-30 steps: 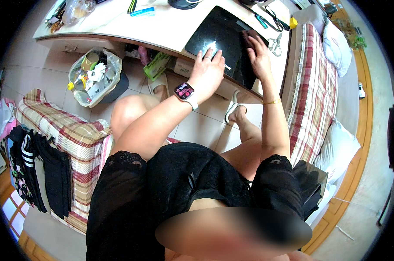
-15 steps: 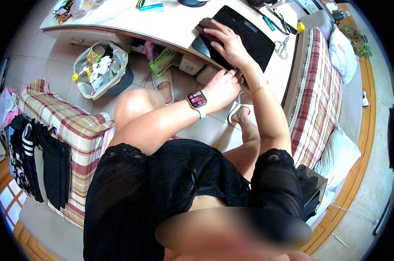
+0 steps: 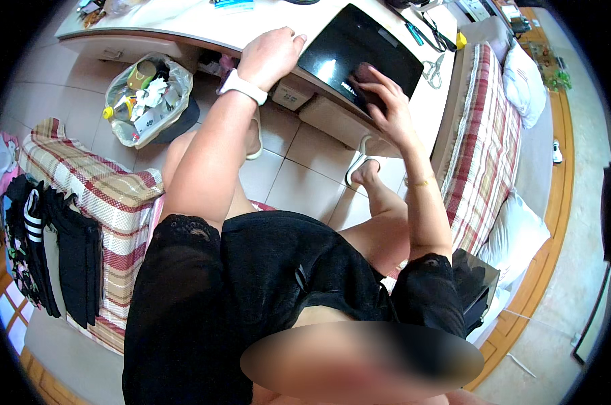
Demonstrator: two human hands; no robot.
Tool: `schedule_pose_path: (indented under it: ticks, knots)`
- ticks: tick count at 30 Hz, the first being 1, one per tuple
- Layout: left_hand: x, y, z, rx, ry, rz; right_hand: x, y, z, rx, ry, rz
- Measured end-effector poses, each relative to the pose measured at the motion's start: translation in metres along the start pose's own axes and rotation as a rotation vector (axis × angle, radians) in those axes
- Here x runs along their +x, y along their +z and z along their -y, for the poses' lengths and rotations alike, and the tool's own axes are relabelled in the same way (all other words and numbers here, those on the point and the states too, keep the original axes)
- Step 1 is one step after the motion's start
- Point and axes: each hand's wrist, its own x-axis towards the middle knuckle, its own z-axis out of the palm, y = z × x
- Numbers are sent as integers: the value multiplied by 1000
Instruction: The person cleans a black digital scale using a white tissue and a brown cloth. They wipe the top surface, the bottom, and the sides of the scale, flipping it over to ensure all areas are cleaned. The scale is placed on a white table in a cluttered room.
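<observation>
Lying flat on the pale worktop [image 3: 184, 23]: a black laptop [image 3: 359, 57], lid shut, glossy and rectangular with rounded corners, catching a white glare spot near its middle. Running with its long axis diagonally, from upper left down to lower right, its near corner jutting out over the worktop's edge.

Pressing on the lid's lower right part: the right hand [image 3: 386, 108], fingers curled and bunched over a small dark wad, seemingly a cloth [image 3: 367, 73], though too small to tell its weave. Wearing a thin gold bracelet at that wrist.

Resting at the worktop's edge just left of the laptop: the left hand [image 3: 271, 57], grip loosely closed, knuckles up, holding nothing visible. Wearing a white-strapped watch [image 3: 241, 86] on the wrist.

Lying beyond the laptop, to its right: metal scissors [image 3: 432, 67] and dark-handled pliers [image 3: 432, 30].

Sitting on the tiled floor under the worktop, at left: a bin [image 3: 147, 101] lined with clear crinkled plastic, stuffed with paper scraps. Flanking the seat: plaid red-and-cream cushions [image 3: 484, 135].
</observation>
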Motion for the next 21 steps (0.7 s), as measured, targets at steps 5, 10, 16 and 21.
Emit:
schedule_pose_path:
  ticks: [5,10,16,21]
  knots:
    - [15,23,1,-222,-84,171,70,55,50,-42,-137,-102]
    - [21,19,13,-369,-114,147,76,72,74,-122,-108,-155]
    - [18,38,14,-277,-107,148,-29,26,41,-88,24,-183]
    - [9,47,6,-147,16,36,-102,1,8,-158,293,-263]
